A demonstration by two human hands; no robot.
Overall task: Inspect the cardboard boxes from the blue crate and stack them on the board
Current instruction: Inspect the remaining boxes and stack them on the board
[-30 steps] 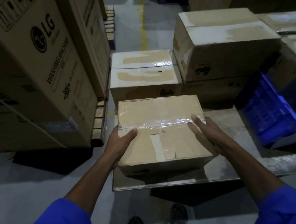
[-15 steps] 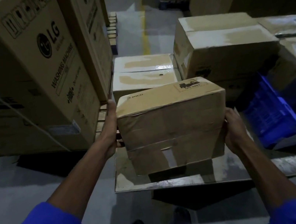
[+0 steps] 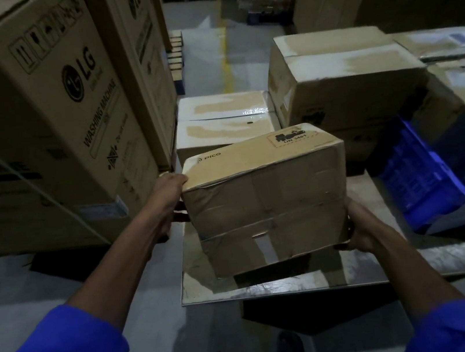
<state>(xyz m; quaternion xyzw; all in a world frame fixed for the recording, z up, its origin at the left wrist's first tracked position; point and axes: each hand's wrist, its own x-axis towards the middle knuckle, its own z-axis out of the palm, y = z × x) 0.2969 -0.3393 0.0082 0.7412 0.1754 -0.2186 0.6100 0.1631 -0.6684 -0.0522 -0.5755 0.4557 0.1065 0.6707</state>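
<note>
— Cardboard box (image 3: 265, 198) is now tipped up on its edge above the board (image 3: 392, 269), yes? One second ago we had it lying flat with the taped top facing us.

— Yes, we turned it; now the side with the PICO print faces up. Our left hand (image 3: 172, 196) grips the far left corner, fingers curled behind it. Our right hand (image 3: 359, 232) holds the low right corner from below, fingers wrapped under.

— And the blue crate (image 3: 440, 185)?

— It leans at the right, as before.
</note>
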